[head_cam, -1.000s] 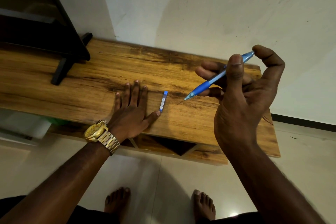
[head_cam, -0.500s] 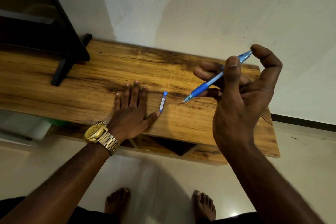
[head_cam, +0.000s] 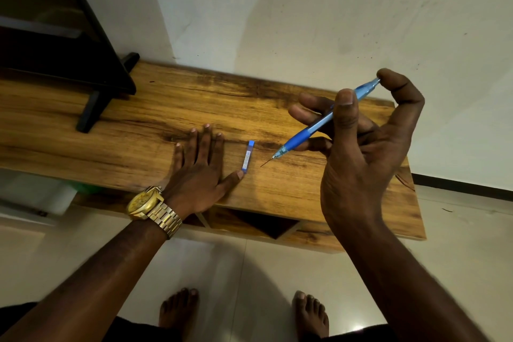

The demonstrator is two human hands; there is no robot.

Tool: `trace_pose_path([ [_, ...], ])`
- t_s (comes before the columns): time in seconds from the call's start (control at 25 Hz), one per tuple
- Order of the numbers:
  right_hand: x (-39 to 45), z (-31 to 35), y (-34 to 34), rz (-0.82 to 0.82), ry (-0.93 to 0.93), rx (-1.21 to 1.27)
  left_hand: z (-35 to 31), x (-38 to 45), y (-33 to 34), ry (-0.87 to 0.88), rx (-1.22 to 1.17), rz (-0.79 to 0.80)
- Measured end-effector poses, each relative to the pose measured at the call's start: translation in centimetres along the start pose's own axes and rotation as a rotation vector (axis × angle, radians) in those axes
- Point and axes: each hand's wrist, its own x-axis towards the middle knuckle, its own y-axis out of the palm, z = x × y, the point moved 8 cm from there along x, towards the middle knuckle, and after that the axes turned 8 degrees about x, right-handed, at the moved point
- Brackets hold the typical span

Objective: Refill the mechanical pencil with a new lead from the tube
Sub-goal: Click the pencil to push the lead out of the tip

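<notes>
While the right hand (head_cam: 358, 147) grips the blue plastic mechanical pencil (head_cam: 319, 125), the left hand (head_cam: 200, 172) lies flat and open, the small blue-capped lead tube (head_cam: 248, 157) at its 2 o'clock.

blue pencil (head_cam: 319, 126) tilted, lead tube (head_cam: 248, 156) flat

Dim warm indoor light, broad soft shadow on the wall (head_cam: 319, 22) above the wooden table (head_cam: 138, 125), small glare spot on the floor tiles (head_cam: 358, 327), forearms slightly blurred near the bottom edge, wide-angle bending at the edges, centre sharp
</notes>
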Motion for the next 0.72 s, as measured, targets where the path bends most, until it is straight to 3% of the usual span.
trace_pose_path([
  [0.72, 0.1, -1.0, -0.6, -0.033, 0.071, 0.011, -0.3, -0.5, -0.9, 0.002, -0.018, 0.013],
])
